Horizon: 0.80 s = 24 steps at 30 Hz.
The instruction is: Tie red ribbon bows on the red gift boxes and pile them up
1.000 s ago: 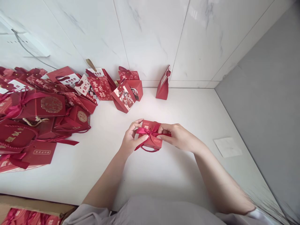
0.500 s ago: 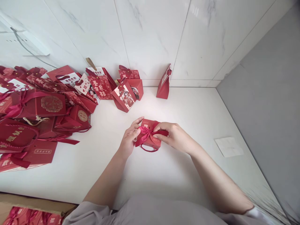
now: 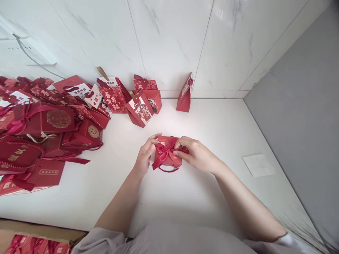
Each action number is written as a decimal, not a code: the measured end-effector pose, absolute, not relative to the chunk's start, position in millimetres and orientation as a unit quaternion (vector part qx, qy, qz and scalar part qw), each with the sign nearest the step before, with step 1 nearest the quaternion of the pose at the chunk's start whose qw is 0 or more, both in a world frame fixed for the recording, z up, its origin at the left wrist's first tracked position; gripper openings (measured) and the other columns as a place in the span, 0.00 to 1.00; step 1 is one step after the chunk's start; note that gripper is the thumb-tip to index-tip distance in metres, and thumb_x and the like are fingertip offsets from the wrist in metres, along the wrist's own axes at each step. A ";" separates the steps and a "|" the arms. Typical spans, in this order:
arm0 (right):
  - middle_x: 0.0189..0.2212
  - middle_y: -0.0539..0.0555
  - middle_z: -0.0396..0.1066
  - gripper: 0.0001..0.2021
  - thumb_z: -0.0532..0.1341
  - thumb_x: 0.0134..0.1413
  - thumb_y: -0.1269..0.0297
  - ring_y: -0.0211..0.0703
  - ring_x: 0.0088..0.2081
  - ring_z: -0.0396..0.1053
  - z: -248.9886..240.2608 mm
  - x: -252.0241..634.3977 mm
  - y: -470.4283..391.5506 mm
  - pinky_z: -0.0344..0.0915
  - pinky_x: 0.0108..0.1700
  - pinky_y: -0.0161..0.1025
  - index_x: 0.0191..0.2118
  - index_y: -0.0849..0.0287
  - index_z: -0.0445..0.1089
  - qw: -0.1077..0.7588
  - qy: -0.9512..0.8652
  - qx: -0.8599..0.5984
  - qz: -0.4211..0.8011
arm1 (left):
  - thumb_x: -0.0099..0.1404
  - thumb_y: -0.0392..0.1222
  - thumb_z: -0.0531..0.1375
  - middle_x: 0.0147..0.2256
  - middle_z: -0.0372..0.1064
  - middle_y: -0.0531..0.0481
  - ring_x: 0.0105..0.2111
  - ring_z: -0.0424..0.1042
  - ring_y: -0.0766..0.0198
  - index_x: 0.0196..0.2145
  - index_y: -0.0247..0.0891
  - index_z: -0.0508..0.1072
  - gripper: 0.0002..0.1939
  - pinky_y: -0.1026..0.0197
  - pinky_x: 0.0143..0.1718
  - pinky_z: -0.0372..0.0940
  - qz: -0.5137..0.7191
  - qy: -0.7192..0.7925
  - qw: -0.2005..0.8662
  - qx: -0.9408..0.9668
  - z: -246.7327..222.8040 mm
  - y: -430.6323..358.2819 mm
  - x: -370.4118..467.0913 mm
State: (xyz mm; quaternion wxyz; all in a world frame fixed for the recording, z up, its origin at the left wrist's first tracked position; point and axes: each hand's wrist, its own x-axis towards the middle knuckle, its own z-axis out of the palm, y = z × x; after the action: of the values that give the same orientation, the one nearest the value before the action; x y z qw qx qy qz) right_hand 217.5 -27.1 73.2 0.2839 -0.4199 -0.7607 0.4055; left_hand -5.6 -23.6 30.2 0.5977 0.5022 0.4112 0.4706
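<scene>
A small red gift box [image 3: 173,161] with gold print and a twisted cord handle lies on the white table in front of me. A glossy crimson ribbon [image 3: 166,151] is tied in a bow across its top, one tail hanging over the near left side. My right hand [image 3: 192,151] pinches the bow's right part between thumb and fingers. At the box's left edge is my left hand [image 3: 145,155], its fingers loosely bent and reaching the far left corner; nothing shows between thumb and fingers. The far right part of the box is hidden behind my right hand.
A heap of red gift boxes and bags [image 3: 53,134] fills the table's left. Several peaked boxes [image 3: 140,107] stand along the marble wall, one box [image 3: 184,98] apart. A white paper [image 3: 258,165] lies right. A carton [image 3: 39,225] of red boxes is at lower left.
My left thumb has come off the bow and the left hand has shifted slightly left. The box has turned a little and sits straighter. My right hand keeps its pinch on the ribbon.
</scene>
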 end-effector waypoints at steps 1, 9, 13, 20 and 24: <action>0.32 0.50 0.67 0.04 0.56 0.59 0.70 0.38 0.31 0.63 73.3 217.5 -27.0 0.60 0.36 0.37 0.33 0.56 0.62 0.283 -0.760 -0.420 0.408 | 0.63 0.53 0.59 0.61 0.60 0.45 0.61 0.59 0.46 0.34 0.39 0.76 0.15 0.51 0.56 0.60 0.466 0.417 0.594 0.507 31.3 -23.6 -5.8; 0.32 0.50 0.67 0.03 0.57 0.59 0.68 0.38 0.31 0.63 72.7 219.5 -26.9 0.59 0.34 0.37 0.33 0.56 0.64 0.280 -0.755 -0.427 0.412 | 0.63 0.52 0.57 0.61 0.61 0.48 0.66 0.49 0.45 0.27 0.39 0.75 0.15 0.49 0.57 0.61 0.445 0.393 0.653 0.470 40.8 -23.1 -8.9; 0.32 0.50 0.67 0.04 0.57 0.59 0.68 0.38 0.31 0.63 72.5 218.6 -27.3 0.59 0.34 0.36 0.33 0.56 0.63 0.284 -0.751 -0.425 0.418 | 0.61 0.50 0.62 0.63 0.59 0.48 0.67 0.47 0.46 0.21 0.38 0.69 0.17 0.51 0.58 0.60 0.431 0.404 0.640 0.491 41.0 -23.4 -9.1; 0.33 0.50 0.67 0.04 0.57 0.60 0.66 0.38 0.31 0.62 71.7 215.2 -28.2 0.59 0.34 0.36 0.33 0.55 0.61 0.286 -0.762 -0.419 0.402 | 0.66 0.55 0.57 0.65 0.54 0.52 0.63 0.57 0.48 0.36 0.40 0.79 0.17 0.52 0.56 0.63 0.421 0.426 0.656 0.461 40.4 -24.6 -2.4; 0.33 0.50 0.66 0.04 0.56 0.61 0.67 0.38 0.31 0.62 71.1 216.2 -26.7 0.59 0.34 0.37 0.33 0.55 0.61 0.277 -0.773 -0.409 0.397 | 0.65 0.56 0.58 0.63 0.59 0.49 0.63 0.57 0.47 0.32 0.39 0.78 0.18 0.51 0.58 0.61 0.421 0.430 0.625 0.498 41.7 -22.6 -6.2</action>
State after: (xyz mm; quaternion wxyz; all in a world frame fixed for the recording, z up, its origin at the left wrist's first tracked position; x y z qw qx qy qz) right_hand 216.2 -26.7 71.1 0.2774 -0.4095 -0.7730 0.3974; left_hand -6.2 -22.6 41.7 0.6248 0.4976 0.4301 0.4209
